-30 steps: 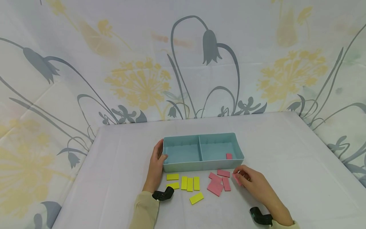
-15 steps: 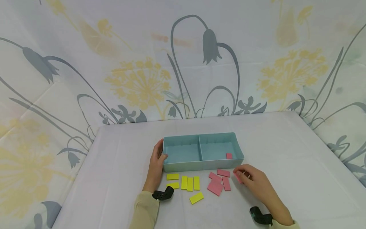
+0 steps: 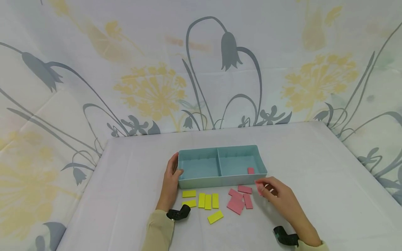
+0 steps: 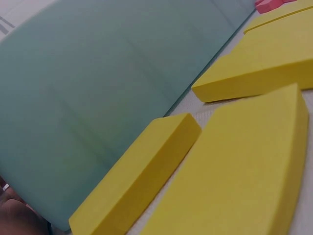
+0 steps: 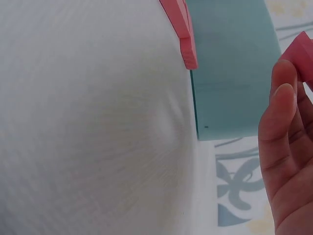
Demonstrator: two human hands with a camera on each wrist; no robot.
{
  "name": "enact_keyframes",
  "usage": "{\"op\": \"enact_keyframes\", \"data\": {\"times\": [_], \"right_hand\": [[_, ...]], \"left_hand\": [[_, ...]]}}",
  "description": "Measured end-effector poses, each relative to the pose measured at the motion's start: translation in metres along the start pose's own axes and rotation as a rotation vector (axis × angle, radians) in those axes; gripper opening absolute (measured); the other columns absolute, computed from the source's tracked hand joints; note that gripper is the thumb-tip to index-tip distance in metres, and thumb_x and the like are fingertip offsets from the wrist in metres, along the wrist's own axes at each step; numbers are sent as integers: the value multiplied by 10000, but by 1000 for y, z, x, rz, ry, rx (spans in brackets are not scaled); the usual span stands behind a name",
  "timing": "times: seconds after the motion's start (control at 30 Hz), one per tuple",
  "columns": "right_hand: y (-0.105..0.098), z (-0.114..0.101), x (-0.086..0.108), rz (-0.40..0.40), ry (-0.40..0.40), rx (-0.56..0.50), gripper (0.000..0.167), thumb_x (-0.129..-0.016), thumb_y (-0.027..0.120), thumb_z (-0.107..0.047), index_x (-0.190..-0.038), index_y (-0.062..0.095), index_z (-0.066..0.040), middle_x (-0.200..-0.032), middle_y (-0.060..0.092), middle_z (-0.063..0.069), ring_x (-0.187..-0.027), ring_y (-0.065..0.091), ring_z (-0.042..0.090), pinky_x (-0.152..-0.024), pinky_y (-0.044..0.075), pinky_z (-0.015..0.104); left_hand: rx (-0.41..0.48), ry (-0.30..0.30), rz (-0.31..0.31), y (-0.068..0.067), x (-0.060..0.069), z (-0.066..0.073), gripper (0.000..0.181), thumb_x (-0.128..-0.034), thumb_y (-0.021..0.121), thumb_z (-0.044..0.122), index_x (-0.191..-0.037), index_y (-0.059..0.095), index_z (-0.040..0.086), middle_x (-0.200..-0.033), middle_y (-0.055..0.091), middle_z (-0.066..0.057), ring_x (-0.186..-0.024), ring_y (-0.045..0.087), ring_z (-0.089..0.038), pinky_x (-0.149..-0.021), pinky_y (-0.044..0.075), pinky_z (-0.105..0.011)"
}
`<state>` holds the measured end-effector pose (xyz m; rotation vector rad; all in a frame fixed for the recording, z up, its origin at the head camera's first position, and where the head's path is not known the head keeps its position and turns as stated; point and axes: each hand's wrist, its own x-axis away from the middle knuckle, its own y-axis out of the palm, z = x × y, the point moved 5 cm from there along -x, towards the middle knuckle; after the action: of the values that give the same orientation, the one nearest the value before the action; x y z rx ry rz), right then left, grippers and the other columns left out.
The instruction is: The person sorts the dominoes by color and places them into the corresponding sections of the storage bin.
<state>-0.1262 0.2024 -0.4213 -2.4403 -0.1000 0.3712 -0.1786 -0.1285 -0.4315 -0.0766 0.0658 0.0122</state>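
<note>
A two-compartment blue-green tray (image 3: 201, 182) stands on the table, with one pink block (image 3: 251, 170) in its right compartment. My left hand (image 3: 170, 181) grips the tray's left end, thumb over the rim. Between thumb and fingers my right hand (image 3: 277, 195) pinches a pink rectangular block (image 3: 259, 188), just off the tray's front right corner. The right wrist view shows this held pink block (image 5: 299, 56) raised above the tabletop. Several loose pink blocks (image 3: 235, 205) lie in front of the right compartment, partly overlapping. Several yellow blocks (image 3: 208, 202) lie in front of the left one.
A white cloth covers the table (image 3: 132, 209). Behind it hangs a flower-printed cloth (image 3: 201, 69), which also runs along both sides. A single yellow block (image 3: 215, 217) lies nearer the front edge. Each wrist carries a black camera (image 3: 179, 212).
My right hand has lifted the pink block off the table and tilted it up toward the tray's front right corner. My left hand keeps its place on the tray.
</note>
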Motion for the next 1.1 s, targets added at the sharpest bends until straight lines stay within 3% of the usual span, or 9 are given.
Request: {"op": "enact_keyframes", "data": {"times": [0.43, 0.73, 1.1], "right_hand": [[-4, -3, -1, 65, -42, 1, 256, -862, 587, -196, -1115, 584, -157, -889, 575, -68, -735, 531, 43, -574, 465, 203], [-5, 1, 1, 69, 22, -54, 317, -872, 571, -236, -1179, 546, -164, -928, 563, -70, -765, 540, 49, -571, 472, 214], [-6, 1, 0, 87, 51, -40, 377, -853, 594, -265, -1214, 533, -173, -1021, 545, -91, -819, 525, 28, -611, 473, 196]], "left_hand": [[5, -9, 2, 0, -1, 2, 543, -899, 363, 55, -1400, 246, 227, -1428, 236, 100, -1308, 172, -60, -1063, 165, -347], [9, -21, 4, 1, 1, -4, 551, -897, 370, 49, -1401, 246, 232, -1439, 231, 70, -1306, 179, -67, -1060, 178, -344], [12, 3, 2, 0, 1, 0, 547, -897, 370, 50, -1404, 242, 208, -1439, 230, 68, -1307, 176, -62, -1062, 172, -341]]}}
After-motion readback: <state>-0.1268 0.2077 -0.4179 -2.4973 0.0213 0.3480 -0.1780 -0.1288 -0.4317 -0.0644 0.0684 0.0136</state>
